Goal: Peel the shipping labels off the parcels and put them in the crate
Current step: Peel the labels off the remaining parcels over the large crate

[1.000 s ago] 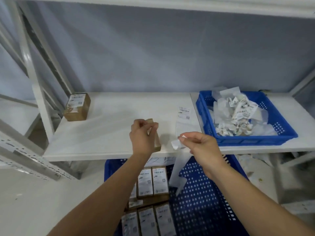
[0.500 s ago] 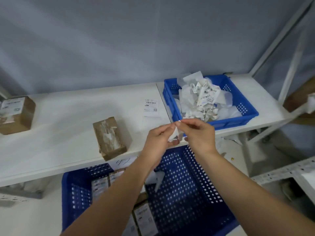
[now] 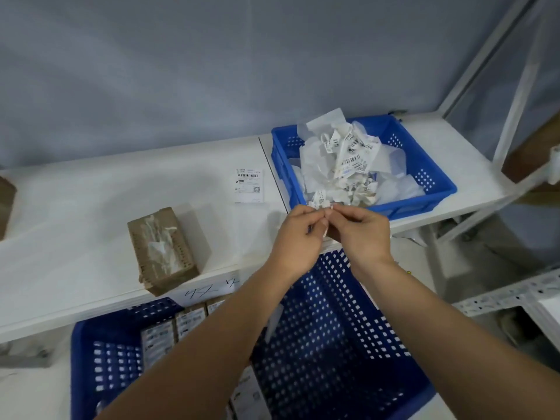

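The parcel [image 3: 162, 247] now lies stripped on the shelf [image 3: 75, 207], let go by the left hand [image 3: 298, 237], which has joined the right hand [image 3: 362, 234]; both pinch the peeled label [image 3: 325, 230] between fingertips, just before the crate [image 3: 418, 207] (closer than a moment ago), so only the drop seems left. That crate holds a heap of crumpled labels [image 3: 342, 165]; the big crate [image 3: 333, 344] below holds labelled parcels [image 3: 188, 324] still waiting
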